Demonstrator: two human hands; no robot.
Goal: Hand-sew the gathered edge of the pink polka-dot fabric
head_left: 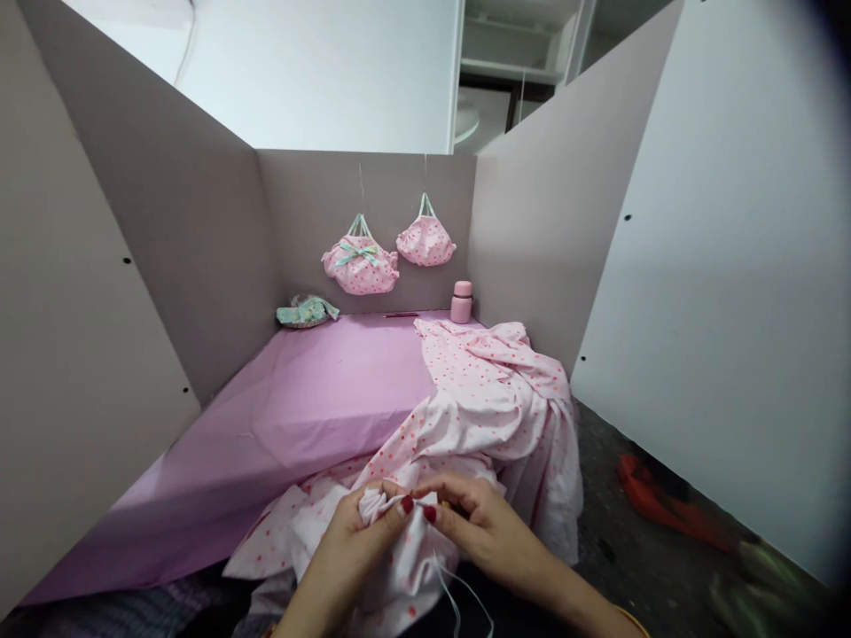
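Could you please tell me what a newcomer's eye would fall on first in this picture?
Most likely the puffy pink cloth piece with a green bow and the plainer one to its right, both hanging before the grey back panel. Next comes the dotted fabric draped over the right side of the purple cloth, while the left hand and right hand pinch gathered fabric at the bottom centre.

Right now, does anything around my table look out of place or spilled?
I see no spill. One oddity: a red item, too blurred to identify, lies on the dark floor at the right, off the table. The dotted cloth also hangs rumpled over the table's edge.
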